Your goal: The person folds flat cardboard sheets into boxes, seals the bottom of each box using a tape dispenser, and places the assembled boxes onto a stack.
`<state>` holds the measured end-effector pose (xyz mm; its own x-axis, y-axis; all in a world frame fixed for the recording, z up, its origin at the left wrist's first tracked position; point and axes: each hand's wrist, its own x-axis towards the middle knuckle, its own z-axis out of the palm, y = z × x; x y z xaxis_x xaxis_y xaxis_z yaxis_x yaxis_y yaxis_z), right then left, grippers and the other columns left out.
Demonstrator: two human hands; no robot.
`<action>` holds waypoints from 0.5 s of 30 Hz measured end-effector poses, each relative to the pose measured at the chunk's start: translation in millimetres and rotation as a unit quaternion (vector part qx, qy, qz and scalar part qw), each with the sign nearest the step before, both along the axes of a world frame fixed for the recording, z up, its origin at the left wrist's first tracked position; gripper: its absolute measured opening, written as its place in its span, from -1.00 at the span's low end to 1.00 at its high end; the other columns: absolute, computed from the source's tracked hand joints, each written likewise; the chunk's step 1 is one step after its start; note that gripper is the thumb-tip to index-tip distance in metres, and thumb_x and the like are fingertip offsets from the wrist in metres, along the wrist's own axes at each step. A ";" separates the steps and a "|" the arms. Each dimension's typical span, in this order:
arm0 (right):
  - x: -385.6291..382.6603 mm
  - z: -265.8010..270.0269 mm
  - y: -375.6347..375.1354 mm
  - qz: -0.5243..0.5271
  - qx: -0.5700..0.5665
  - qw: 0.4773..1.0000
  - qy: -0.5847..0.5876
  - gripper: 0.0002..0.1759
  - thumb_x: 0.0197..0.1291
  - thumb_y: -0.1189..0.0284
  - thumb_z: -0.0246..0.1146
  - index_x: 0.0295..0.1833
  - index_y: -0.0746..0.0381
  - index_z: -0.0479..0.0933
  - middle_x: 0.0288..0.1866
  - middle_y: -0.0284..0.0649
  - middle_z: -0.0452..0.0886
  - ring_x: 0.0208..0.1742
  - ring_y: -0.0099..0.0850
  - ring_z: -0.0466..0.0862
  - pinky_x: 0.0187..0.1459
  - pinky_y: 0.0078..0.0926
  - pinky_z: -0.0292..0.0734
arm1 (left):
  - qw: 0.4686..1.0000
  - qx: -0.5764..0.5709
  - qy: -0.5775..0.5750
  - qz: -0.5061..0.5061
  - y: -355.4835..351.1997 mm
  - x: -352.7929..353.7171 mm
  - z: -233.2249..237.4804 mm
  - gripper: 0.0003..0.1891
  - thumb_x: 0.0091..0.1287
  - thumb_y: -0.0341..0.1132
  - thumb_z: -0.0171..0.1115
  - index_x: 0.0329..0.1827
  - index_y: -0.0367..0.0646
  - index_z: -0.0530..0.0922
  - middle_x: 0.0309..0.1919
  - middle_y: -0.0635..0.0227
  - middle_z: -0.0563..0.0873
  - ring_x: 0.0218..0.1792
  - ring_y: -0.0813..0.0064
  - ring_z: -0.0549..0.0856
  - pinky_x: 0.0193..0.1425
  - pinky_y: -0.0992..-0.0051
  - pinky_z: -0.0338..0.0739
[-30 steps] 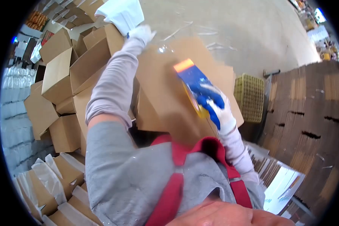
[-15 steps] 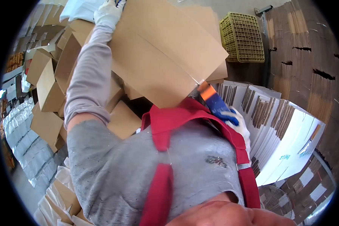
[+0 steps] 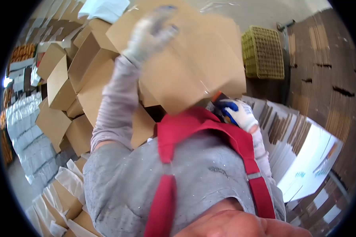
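Observation:
A brown cardboard carton (image 3: 186, 51) lies in front of my body with its closed face up, a centre seam running across it and a shiny strip near its near corner. My left hand (image 3: 148, 39), in a white glove with blue fingertips, is above the carton's left part, blurred, with fingers apart and nothing in them. At the carton's near right corner, my right hand (image 3: 239, 113), in a white and blue glove, is wrapped round a tape dispenser (image 3: 218, 96). Its orange edge shows; the rest is mostly hidden by the glove and the red apron (image 3: 194, 122).
Open cartons (image 3: 95, 63) are piled on the left, with a white plastic bag (image 3: 105, 8) behind them. To the right stand a yellow crate (image 3: 265, 53), a stack of white folded cartons (image 3: 304, 158) and tall stacks of flat brown cardboard (image 3: 320, 59).
My left hand has come off the carton's far left edge and moved right and nearer, over its top. My right hand has moved up and left with the tape dispenser, to the carton's corner.

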<state>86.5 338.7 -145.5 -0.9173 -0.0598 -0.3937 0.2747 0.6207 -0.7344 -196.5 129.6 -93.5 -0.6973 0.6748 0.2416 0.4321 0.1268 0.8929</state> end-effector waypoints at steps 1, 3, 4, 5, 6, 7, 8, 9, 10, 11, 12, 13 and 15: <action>-9.8 19.8 -5.1 0.002 0.049 0.998 -0.038 -0.69 0.17 0.26 0.15 0.00 0.09 0.61 -0.10 -0.02 0.63 -0.08 -0.03 0.59 0.00 -0.20 0.47 | 0.970 -0.168 0.101 0.146 -26.5 -40.2 -4.3 -0.49 0.29 -0.03 0.17 0.27 -0.03 0.45 0.24 0.16 0.48 0.23 0.25 0.49 0.27 0.33 0.41; -37.5 19.3 -15.4 0.102 0.189 0.972 -0.098 -0.66 0.18 0.15 0.10 -0.03 0.03 0.62 -0.10 -0.15 0.66 -0.08 -0.10 0.60 0.00 -0.14 0.47 | 0.855 -0.416 0.181 0.251 -88.5 -118.9 -44.3 -0.47 0.29 0.11 0.10 0.20 0.00 0.51 0.09 0.20 0.63 0.12 0.18 0.59 0.21 0.28 0.47; -53.1 -17.8 -12.6 0.175 0.258 0.933 -0.180 -0.65 0.18 0.12 0.11 -0.01 0.00 0.62 -0.01 -0.12 0.63 0.04 -0.14 0.58 0.07 -0.18 0.46 | 0.827 -0.502 0.145 0.207 -98.3 -119.7 -44.7 -0.49 0.31 0.13 0.06 0.17 0.01 0.54 0.03 0.21 0.67 0.11 0.22 0.60 0.19 0.29 0.48; -68.2 -49.1 -11.3 0.220 0.312 0.913 -0.145 -0.60 0.16 0.08 0.13 0.05 -0.01 0.60 0.09 -0.08 0.58 0.16 -0.17 0.54 0.15 -0.25 0.44 | 0.836 -0.444 0.078 0.312 -99.8 -113.9 -51.7 -0.41 0.25 0.28 -0.03 0.10 0.06 0.60 -0.04 0.23 0.70 0.03 0.13 0.63 0.19 0.27 0.48; -86.6 -57.6 -14.1 0.249 0.338 0.900 -0.120 -0.61 0.15 0.11 0.14 0.04 0.00 0.60 0.07 -0.08 0.58 0.13 -0.16 0.54 0.13 -0.24 0.44 | 0.829 -0.464 0.032 0.310 -100.9 -105.0 -26.6 -0.41 0.22 0.29 -0.01 0.05 0.07 0.63 0.00 0.22 0.68 0.05 0.15 0.62 0.19 0.29 0.47; -105.5 -55.2 -21.9 0.255 0.350 0.894 -0.109 -0.62 0.13 0.15 0.15 0.04 0.01 0.60 0.05 -0.08 0.58 0.11 -0.15 0.54 0.12 -0.24 0.45 | 0.851 -0.436 0.034 0.290 -105.2 -104.2 -16.4 -0.37 0.21 0.32 -0.01 0.03 -0.01 0.64 -0.02 0.20 0.69 0.05 0.15 0.62 0.19 0.28 0.46; -116.0 -50.6 -25.2 0.262 0.359 0.890 -0.099 -0.63 0.12 0.18 0.16 0.03 0.02 0.60 0.03 -0.07 0.59 0.08 -0.13 0.55 0.10 -0.24 0.46 | 0.868 -0.412 0.023 0.275 -113.3 -95.5 -7.0 -0.34 0.19 0.31 0.04 0.00 -0.12 0.63 -0.05 0.15 0.69 0.04 0.14 0.63 0.19 0.27 0.45; -128.4 -45.2 -29.8 0.267 0.363 0.888 -0.090 -0.64 0.11 0.21 0.17 0.02 0.04 0.60 0.01 -0.07 0.59 0.06 -0.12 0.55 0.09 -0.24 0.46 | 0.882 -0.390 -0.001 0.263 -125.1 -90.2 0.0 -0.34 0.15 0.27 0.14 -0.02 -0.19 0.61 -0.09 0.08 0.69 0.04 0.12 0.63 0.18 0.27 0.45; -137.3 -37.6 -32.4 0.270 0.365 0.887 -0.086 -0.65 0.09 0.25 0.18 0.01 0.05 0.60 -0.01 -0.07 0.59 0.03 -0.11 0.56 0.07 -0.23 0.47 | 0.885 -0.349 -0.033 0.305 -144.4 -73.1 16.5 -0.38 0.15 0.22 0.20 0.00 -0.18 0.61 -0.11 0.08 0.69 0.02 0.11 0.63 0.15 0.26 0.46; -144.7 -30.7 -34.0 0.269 0.366 0.887 -0.082 -0.65 0.08 0.28 0.19 0.00 0.06 0.60 -0.04 -0.07 0.59 0.01 -0.09 0.56 0.05 -0.23 0.47 | 0.878 -0.331 -0.006 0.345 -167.9 -55.3 37.9 -0.39 0.15 0.20 0.21 -0.01 -0.18 0.61 -0.13 0.07 0.69 -0.01 0.12 0.64 0.13 0.26 0.48; -153.6 -24.5 -35.8 0.269 0.367 0.887 -0.076 -0.66 0.06 0.31 0.20 0.00 0.08 0.60 -0.06 -0.06 0.59 -0.02 -0.08 0.56 0.04 -0.23 0.48 | 0.868 -0.316 0.027 0.381 -197.2 -36.0 59.5 -0.41 0.14 0.18 0.23 -0.02 -0.19 0.61 -0.15 0.07 0.69 -0.04 0.12 0.65 0.10 0.26 0.50; -165.7 -20.8 -39.8 0.275 0.369 0.885 -0.066 -0.66 0.05 0.35 0.21 -0.01 0.09 0.60 -0.08 -0.06 0.59 -0.04 -0.07 0.57 0.02 -0.22 0.48 | 0.843 -0.306 0.101 0.432 -229.7 -19.1 74.5 -0.45 0.12 0.14 0.27 -0.09 -0.19 0.62 -0.20 0.07 0.70 -0.11 0.13 0.68 0.03 0.26 0.53; -215.0 -20.6 -69.6 0.320 0.373 0.870 0.014 -0.67 0.02 0.42 0.23 -0.03 0.12 0.60 -0.12 -0.06 0.60 -0.09 -0.04 0.58 -0.01 -0.22 0.50 | 0.771 -0.306 0.183 0.527 -296.0 16.2 135.6 -0.56 0.10 0.07 0.32 -0.19 -0.13 0.67 -0.30 0.14 0.70 -0.21 0.19 0.69 -0.07 0.29 0.56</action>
